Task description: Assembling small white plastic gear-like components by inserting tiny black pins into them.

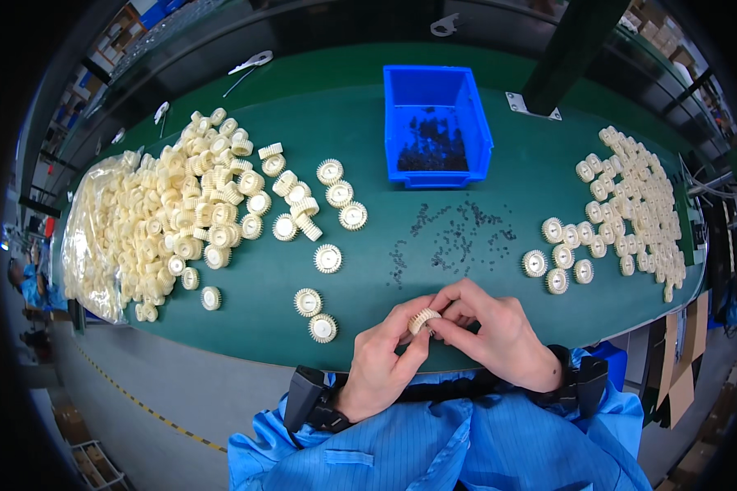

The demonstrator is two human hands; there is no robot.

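A cream plastic gear (423, 320) is held up close to the table's front edge. My left hand (382, 353) pinches it between thumb and fingers. On the gear's other side, the fingertips of my right hand (498, 331) close against it; whether they also hold a tiny part is hidden. Just beyond my hands, many tiny black pieces (458, 237) lie scattered on the green table (368, 123). To the left of my left hand sit two loose gears (323, 328), with another gear (327, 259) farther back.
A blue bin (481, 155) with black pieces inside stands at the back. On the left is a large heap of cream gears (180, 196) beside a clear plastic bag (90, 237). More gears (630, 204) lie spread flat on the right. A dark post (569, 57) rises at the back right.
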